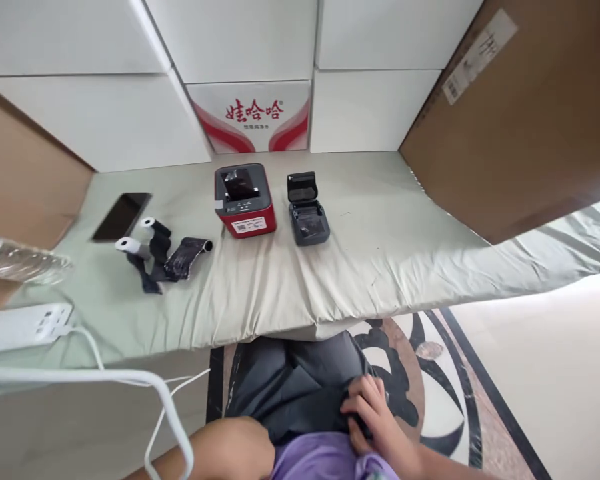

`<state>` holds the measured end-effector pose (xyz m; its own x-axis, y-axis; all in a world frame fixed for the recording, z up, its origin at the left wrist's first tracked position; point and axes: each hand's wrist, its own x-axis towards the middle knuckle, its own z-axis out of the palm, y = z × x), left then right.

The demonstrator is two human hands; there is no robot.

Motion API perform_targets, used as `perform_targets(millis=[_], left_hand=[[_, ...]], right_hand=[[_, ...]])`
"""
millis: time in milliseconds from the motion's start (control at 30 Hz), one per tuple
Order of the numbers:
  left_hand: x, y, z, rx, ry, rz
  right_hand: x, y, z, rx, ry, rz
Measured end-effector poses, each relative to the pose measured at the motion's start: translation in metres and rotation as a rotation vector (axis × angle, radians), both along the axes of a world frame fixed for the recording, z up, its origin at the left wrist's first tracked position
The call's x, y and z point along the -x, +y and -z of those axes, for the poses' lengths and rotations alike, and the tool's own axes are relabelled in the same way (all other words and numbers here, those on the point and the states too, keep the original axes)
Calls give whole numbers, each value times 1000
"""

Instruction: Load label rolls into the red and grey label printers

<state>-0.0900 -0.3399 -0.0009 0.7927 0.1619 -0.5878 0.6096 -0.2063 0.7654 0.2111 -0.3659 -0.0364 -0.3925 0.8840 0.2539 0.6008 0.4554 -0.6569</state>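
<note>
My right hand rests on my lap at the side of the dark trousers. Its fingers are curled over something dark that I cannot make out from the cloth. Of my left arm only a bent part shows at the bottom edge, and the left hand is out of view. On the cloth-covered table ahead stand a red and black label printer and a small dark printer with its lid raised. To their left lie rolls of black and white ribbon, partly unwound.
A phone, a clear plastic bottle and a white power strip lie at left. White cables hang below the front edge. White boxes line the back; a large brown carton stands at right.
</note>
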Motion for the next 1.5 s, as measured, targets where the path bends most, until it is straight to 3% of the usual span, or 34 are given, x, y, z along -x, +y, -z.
perform_targets(millis=[67,167,300,400,467,533,633,700,733,800,867,967,1067,1167,1367,1500], left_hand=[[-11,26,-6,-13,35,43],[-29,50,-32,-35,10,-193],[-51,83,-57,-23,-200,-540],[-69,125,-62,-104,-484,-899],[-80,161,-69,-283,-752,-1185],[-83,203,-83,-509,-1037,-1490],[-68,269,-107,-906,-1296,-1881],[-45,308,-117,-1157,-1245,-2107],[-33,324,-119,-1250,-1178,-2160],[-9,345,-112,-1451,-1061,-2135],[9,355,-97,-1554,-937,-2072],[23,354,-72,-1527,-654,-1977],[25,350,-57,-1421,-473,-1856],[25,352,-51,-1343,-449,-1766],[29,362,-42,-1205,-617,-1781],[29,363,-40,-1225,-596,-1775]], right_hand=[[17,36,-29,-169,61,-83],[42,99,-58,-495,137,-100],[68,204,-72,-788,302,148],[71,298,-77,-611,616,464],[65,353,-75,-418,792,622],[56,390,-66,-241,849,672],[46,413,-46,-17,847,686],[44,414,-36,62,837,644],[44,413,-33,79,828,619],[45,412,-30,86,798,592],[46,413,-30,90,752,586],[46,416,-30,92,711,586],[45,417,-29,94,698,579],[45,414,-29,87,680,564],[45,410,-32,75,666,559],[46,411,-31,63,667,546]])
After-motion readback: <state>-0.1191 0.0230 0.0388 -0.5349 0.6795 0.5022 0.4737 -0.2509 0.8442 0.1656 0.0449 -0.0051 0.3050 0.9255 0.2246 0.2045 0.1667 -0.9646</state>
